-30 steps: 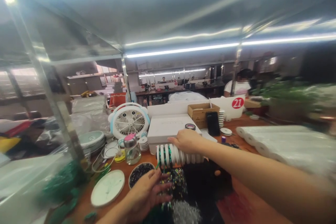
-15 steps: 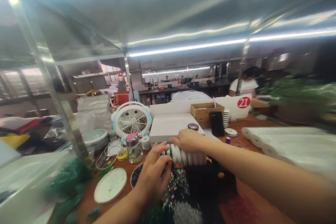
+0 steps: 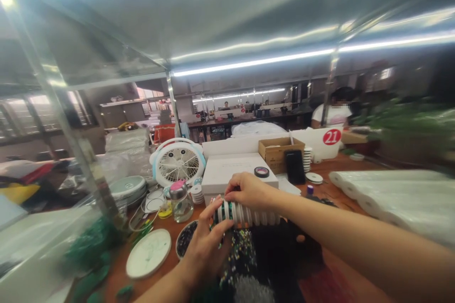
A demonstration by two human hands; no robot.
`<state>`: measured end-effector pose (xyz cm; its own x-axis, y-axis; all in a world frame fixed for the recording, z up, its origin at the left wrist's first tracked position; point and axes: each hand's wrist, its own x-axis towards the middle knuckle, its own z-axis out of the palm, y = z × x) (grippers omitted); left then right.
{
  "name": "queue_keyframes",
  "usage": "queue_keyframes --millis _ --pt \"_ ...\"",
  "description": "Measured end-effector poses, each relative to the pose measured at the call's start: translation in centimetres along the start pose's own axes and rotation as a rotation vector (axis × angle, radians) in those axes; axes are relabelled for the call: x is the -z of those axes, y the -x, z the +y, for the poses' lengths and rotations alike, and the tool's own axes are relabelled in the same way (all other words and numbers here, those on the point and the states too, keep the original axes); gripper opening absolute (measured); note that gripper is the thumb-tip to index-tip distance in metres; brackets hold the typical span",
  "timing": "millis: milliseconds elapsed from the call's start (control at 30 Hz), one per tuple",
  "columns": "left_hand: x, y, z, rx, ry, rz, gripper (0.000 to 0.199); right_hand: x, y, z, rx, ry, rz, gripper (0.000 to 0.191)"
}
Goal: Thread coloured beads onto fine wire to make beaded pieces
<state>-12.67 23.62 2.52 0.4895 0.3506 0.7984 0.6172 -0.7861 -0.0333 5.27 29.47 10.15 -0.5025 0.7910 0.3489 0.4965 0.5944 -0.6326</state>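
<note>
Head view: left hand [image 3: 208, 246] and right hand [image 3: 249, 191] close around a stack of white rings [image 3: 243, 213] banded green, held over the wooden bench [image 3: 330, 194] beside a white box [image 3: 238, 175], in a long strip-lit workshop [image 3: 234, 85] with more benches [image 3: 249, 117] beyond

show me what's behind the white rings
A white box sits behind the white rings, a tape roll on top; the right hand hides its near edge.

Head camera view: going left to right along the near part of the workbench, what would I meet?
White marbled round plate → round dish of black beads → left hand → white ring stack with green bands → white rolled sheeting
</note>
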Motion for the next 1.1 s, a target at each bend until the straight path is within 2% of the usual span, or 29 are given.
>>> queue_keyframes --millis 167,367,567,633,700,767,800,833,867,933,967,1033,1100 --pt "-0.5 0.3 -0.6 -0.047 -0.016 0.036 0.038 0.0 0.0 -0.3 0.034 0.048 -0.026 0.006" --pt "-1.1 0.6 -0.9 -0.015 -0.025 0.061 0.034 0.0 0.7 -1.1 0.075 0.185 -0.061 0.007" --pt "-1.0 0.5 -0.7 -0.021 -0.034 0.061 0.033 -0.1 0.1 -0.5 0.062 0.109 -0.035 0.008" --pt "-1.0 0.3 -0.7 -0.024 -0.032 0.054 0.033 0.2 0.1 -0.6 0.059 0.046 0.021 0.008" --pt "-1.1 0.2 -0.7 -0.028 -0.023 0.054 0.033 0.7 1.1 -1.0 0.099 -0.011 0.168 0.01" --pt "-1.2 0.1 -0.8 -0.037 -0.011 0.058 0.033 1.0 3.5 -1.6 0.147 -0.044 0.33 0.011" --pt "-1.3 0.1 -0.8 -0.038 -0.004 0.059 0.034 0.8 5.2 -1.7 0.151 -0.04 0.36 0.01" --pt "-1.3 0.1 -0.9 -0.038 0.005 0.057 0.034 0.4 7.1 -1.7 0.145 -0.011 0.319 0.01" --pt "-1.2 0.1 -0.8 -0.039 0.015 0.053 0.034 -0.3 9.1 -1.5 0.098 0.045 0.22 0.011" --pt "-1.0 0.0 -0.8 -0.031 0.037 0.035 0.035 -2.3 12.7 -0.4 -0.051 0.241 0.006 0.012" --pt "-0.7 -0.1 -0.7 -0.028 0.053 0.025 0.035 -3.5 14.2 0.5 -0.129 0.36 -0.046 0.014" --pt "-0.1 -0.4 -0.7 -0.013 0.108 0.009 0.039 -5.7 15.9 2.3 -0.244 0.544 -0.129 0.021" --pt "0.5 -0.6 -0.7 -0.011 0.198 -0.007 0.046 -7.2 16.2 3.6 -0.298 0.641 -0.161 0.03"
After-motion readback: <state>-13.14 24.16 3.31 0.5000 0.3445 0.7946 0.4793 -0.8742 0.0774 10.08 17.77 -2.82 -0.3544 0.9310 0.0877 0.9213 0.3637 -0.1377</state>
